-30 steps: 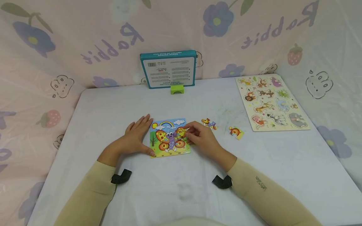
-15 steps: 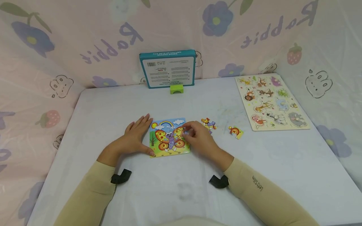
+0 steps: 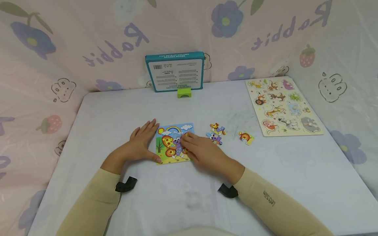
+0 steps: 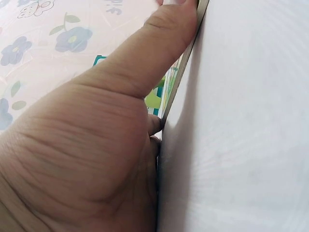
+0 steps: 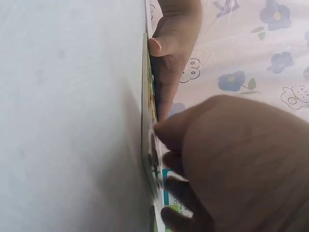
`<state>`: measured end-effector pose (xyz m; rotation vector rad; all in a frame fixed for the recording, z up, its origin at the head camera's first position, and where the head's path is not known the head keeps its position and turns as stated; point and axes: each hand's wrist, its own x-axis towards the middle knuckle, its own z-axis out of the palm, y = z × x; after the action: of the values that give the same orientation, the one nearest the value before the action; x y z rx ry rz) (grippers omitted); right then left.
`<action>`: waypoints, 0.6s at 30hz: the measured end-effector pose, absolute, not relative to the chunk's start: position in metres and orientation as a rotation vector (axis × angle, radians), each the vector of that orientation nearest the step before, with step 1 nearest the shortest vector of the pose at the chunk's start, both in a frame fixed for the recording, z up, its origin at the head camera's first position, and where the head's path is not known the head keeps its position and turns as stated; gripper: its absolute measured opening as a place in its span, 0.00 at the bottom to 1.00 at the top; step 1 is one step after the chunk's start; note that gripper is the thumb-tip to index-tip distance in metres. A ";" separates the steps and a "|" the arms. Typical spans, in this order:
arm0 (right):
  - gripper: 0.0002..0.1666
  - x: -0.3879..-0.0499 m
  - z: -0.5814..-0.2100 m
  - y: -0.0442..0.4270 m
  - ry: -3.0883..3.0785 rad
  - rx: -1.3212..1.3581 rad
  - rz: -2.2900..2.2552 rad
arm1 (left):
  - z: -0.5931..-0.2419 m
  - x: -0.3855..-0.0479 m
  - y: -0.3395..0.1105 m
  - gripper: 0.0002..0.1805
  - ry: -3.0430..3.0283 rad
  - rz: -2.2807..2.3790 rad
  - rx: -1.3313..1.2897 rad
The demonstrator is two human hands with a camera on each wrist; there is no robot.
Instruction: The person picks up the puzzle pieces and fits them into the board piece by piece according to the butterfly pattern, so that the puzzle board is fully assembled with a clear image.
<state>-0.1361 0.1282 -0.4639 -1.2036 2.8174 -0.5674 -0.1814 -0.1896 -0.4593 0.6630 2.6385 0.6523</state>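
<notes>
Head view. On the white surface (image 3: 147, 209), near centre: butterfly puzzle board (image 3: 160, 144), flat, sun, rainbow and tree printed around the butterfly. Along its left edge, left grip (image 3: 138, 144): fingers straight, spread toward the upper corner, thumb touching the lower corner. Over its right wing, right grip (image 3: 208, 152): fingers bent, most of that wing hidden beneath. Speck of orange at the fingertips; cannot tell pinching from pressing. Just beyond the knuckles, two loose puzzle pieces (image 3: 218, 128), close together; farther right, spiral-patterned piece (image 3: 246, 137), on its own. At far right, animal puzzle board (image 3: 259, 113), with lion, giraffe, zebra and elephant among its figures. At the back, teal-edged box (image 3: 177, 73) standing upright; green arch block (image 3: 184, 93) just in front. Beige sleeves (image 3: 94, 196) on both arms.

Left wrist view. Palm side of left grip across much of the frame; thumb reaching to the butterfly puzzle board, edge-on here. Slivers of teal and green behind.

Right wrist view. Right grip close, blurred, thumb tip and fingers bent at the butterfly puzzle board, again edge-on. Left grip beyond, thumb on the board's corner.
</notes>
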 end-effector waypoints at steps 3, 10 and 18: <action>0.31 -0.133 -0.463 0.128 2.819 -1.177 -0.469 | -0.459 -0.182 -0.190 0.83 2.638 0.659 0.664; 0.30 -0.131 -0.460 0.126 2.827 -1.133 -0.460 | -0.459 -0.181 -0.190 0.83 2.637 0.656 0.662; 0.29 -0.130 -0.458 0.126 2.821 -1.126 -0.464 | -0.459 -0.182 -0.189 0.83 2.631 0.659 0.655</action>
<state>-0.1302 0.1261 -0.4579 -1.1262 2.8212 -0.4636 -0.1817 -0.1891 -0.4592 0.6548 2.6313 0.6594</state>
